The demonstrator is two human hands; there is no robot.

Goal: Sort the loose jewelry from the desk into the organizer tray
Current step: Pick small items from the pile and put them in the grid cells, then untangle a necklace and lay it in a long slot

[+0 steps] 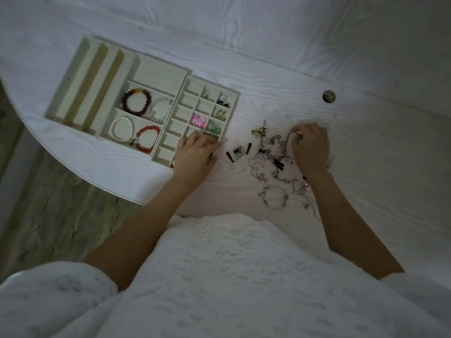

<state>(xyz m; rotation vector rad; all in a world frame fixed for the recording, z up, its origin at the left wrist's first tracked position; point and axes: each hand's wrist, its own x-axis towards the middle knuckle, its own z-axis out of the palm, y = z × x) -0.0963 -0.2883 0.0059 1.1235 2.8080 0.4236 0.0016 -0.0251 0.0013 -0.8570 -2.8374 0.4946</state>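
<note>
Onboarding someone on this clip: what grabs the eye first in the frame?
Colour first: the dark red bracelet and the bright red bracelet in the wide tray at left, and the pink piece in the small-compartment tray beside it. Then the tangled pile of chains on the white desk, where the right hand picks at it; the left hand rests at the small tray's near corner.

White wood-grain worktop (280,69) with a curved left edge, a round cable hole (328,96) in it toward the far right, grey-brown wood-look floor (56,211) below that curved edge, white textured garment (231,276) nearest the camera.
</note>
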